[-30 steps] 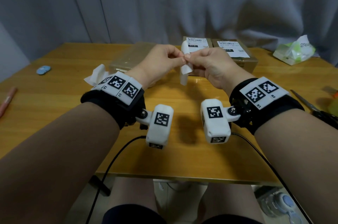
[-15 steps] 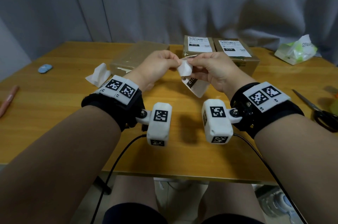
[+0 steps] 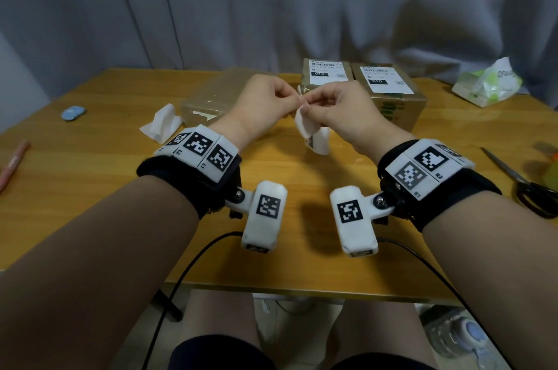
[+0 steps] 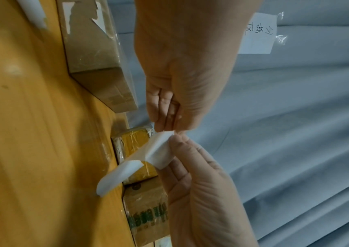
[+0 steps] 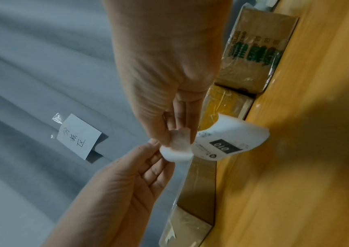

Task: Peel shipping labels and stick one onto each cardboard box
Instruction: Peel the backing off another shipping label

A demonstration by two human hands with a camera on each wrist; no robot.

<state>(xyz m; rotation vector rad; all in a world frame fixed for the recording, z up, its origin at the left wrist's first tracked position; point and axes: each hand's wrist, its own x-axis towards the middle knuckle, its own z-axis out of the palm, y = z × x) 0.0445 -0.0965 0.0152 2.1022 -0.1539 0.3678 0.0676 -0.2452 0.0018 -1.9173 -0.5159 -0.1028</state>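
Both hands meet above the table's middle. My left hand (image 3: pixel 294 101) and right hand (image 3: pixel 305 104) each pinch the top corner of a white shipping label (image 3: pixel 311 131), which hangs curled in two layers. The right wrist view shows its printed side (image 5: pixel 228 142) marked "010" and a loose white corner (image 5: pixel 177 150) at the fingertips. Which layer each hand holds I cannot tell. A flat plastic-wrapped cardboard box (image 3: pixel 208 95) with a bare top lies behind my left hand. Two boxes (image 3: pixel 326 83) (image 3: pixel 389 104) at the back carry labels.
A crumpled white paper (image 3: pixel 161 125) lies left of the bare box. A blue object (image 3: pixel 73 113) and a pink pen (image 3: pixel 13 164) sit far left. Scissors (image 3: pixel 525 182) and a tissue pack (image 3: pixel 486 86) are on the right. A grey curtain with a taped note (image 5: pixel 78 137) hangs behind.
The label hung as one flat strip from the fingertips a second ago. Now it has curled and split into two layers, and both hands have stayed together at about the same spot.
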